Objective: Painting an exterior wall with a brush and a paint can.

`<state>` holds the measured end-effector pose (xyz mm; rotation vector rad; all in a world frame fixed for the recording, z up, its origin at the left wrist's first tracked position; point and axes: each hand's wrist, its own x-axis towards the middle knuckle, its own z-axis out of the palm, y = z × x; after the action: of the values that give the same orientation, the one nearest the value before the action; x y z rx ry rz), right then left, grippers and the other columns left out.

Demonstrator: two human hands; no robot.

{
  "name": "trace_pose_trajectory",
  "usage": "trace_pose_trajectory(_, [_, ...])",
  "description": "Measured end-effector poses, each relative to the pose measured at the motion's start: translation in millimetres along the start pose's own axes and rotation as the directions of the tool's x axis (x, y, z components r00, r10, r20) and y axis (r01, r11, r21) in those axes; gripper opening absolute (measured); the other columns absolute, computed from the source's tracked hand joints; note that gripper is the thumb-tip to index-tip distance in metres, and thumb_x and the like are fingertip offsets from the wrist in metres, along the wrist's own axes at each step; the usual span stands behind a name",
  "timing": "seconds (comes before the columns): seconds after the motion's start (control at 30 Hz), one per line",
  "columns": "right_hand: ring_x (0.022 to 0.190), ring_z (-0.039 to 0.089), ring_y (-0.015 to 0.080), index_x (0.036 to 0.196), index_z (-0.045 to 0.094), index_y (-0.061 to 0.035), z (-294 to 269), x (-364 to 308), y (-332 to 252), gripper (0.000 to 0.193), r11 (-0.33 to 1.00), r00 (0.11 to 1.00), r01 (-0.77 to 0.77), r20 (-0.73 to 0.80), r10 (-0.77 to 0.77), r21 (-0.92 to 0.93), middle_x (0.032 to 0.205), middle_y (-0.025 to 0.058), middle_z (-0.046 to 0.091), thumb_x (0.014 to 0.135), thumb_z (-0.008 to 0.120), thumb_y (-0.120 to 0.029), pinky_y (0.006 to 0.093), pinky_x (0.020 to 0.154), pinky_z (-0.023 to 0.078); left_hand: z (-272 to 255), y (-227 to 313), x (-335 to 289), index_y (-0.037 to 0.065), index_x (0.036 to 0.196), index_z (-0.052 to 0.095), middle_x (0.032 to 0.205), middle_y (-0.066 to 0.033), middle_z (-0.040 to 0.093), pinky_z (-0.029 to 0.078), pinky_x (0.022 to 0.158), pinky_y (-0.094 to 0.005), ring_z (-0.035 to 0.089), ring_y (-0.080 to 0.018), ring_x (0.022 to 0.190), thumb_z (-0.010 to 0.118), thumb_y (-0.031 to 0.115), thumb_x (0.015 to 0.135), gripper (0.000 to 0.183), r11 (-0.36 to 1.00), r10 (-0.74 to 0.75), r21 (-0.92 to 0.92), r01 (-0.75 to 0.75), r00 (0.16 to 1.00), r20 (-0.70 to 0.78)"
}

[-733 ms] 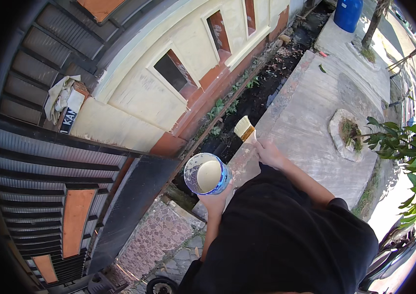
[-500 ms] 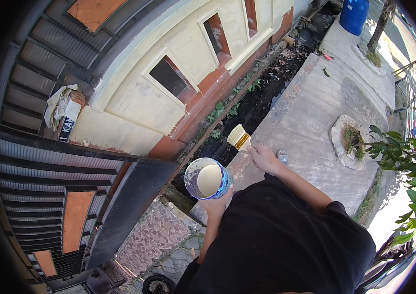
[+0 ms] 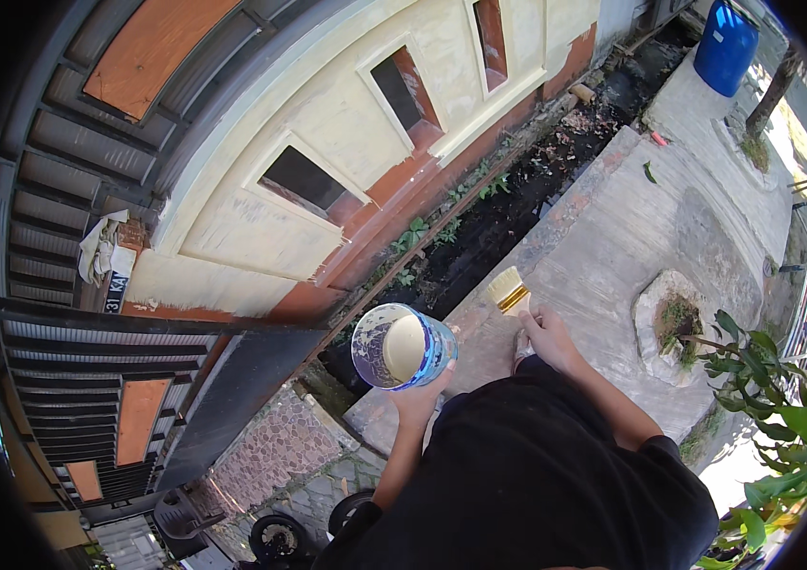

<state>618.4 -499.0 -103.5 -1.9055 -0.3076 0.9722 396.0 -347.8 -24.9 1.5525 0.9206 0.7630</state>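
My left hand (image 3: 420,397) is closed around the side of a blue paint bucket (image 3: 438,344), which is tilted so its mouth faces up at me. Cream paint (image 3: 404,346) lies inside, and dried smears coat the inner wall. To the right of the bucket, my right hand (image 3: 550,339) grips the handle of a wide paintbrush (image 3: 509,289). Its pale bristles point up and left, apart from the bucket, and its metal band looks golden. Beyond both hands stands a low wall (image 3: 342,133), mostly cream, with bare reddish-brown patches along its base and around the narrow openings.
A dark drainage ditch (image 3: 480,228) runs between the wall and the concrete slab (image 3: 594,247) I stand on. A blue barrel (image 3: 727,49) stands far right. Nearby on the right are a planting hole (image 3: 677,323) and a leafy plant (image 3: 793,408). A dark metal gate (image 3: 109,380) fills the left.
The brush and my right hand have moved rightward, farther from the bucket. My view has shifted, so the wall sits more to the left. One of my feet shows in a different place.
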Motion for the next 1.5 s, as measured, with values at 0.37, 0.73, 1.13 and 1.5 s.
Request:
trace_pose_trajectory(0.37, [0.06,0.057,0.013,0.113,0.061,0.0025,-66,58,5,0.021,0.975,0.999,0.027,-0.025,-0.022,0.223,0.075,0.0083,0.067,0.103,0.054,-0.015,0.0316,0.055,0.042,55,10,19,-0.002,0.131,0.068,0.126,-0.0101,0.073,0.055,0.105,-0.0372,0.071,-0.0211,0.115,0.093,0.005,0.08,0.057,0.989,-0.141,-0.067,0.135,0.985,-0.098])
trace_pose_trajectory(0.73, [0.048,0.046,0.0083,0.104,0.062,-0.0006,-73,124,-54,0.019,0.986,0.997,0.061,0.044,-0.069,0.152,0.07,0.0056,0.064,0.106,0.058,-0.019,0.0283,0.045,0.034,86,3,74,0.0,0.135,0.065,0.127,-0.0087,0.073,0.056,0.105,-0.037,0.072,-0.0197,0.115,0.096,0.009,0.076,0.067,0.994,-0.024,-0.109,0.019,0.999,-0.048])
trace_pose_trajectory(1.13, [0.041,0.042,0.0071,0.091,0.061,-0.004,-79,165,-121,0.033,0.971,0.999,0.013,0.039,-0.023,0.238,0.068,0.0058,0.065,0.112,0.059,-0.029,0.0262,0.038,0.029,135,0,177,0.001,0.14,0.056,0.131,-0.0124,0.07,0.053,0.108,-0.0406,0.069,-0.0234,0.121,0.102,0.016,0.066,0.088,0.985,0.078,-0.159,-0.066,0.994,0.071])
trace_pose_trajectory(1.5, [0.042,0.046,0.0071,0.091,0.066,-0.0026,-159,253,-94,0.034,0.938,0.994,-0.094,0.09,0.067,0.333,0.065,0.0031,0.063,0.111,0.06,-0.03,0.0272,0.04,0.033,242,47,221,0.0,0.138,0.061,0.13,-0.0107,0.073,0.055,0.106,-0.0385,0.07,-0.0208,0.119,0.099,0.011,0.071,0.078,0.983,0.089,-0.162,-0.089,0.996,-0.008])
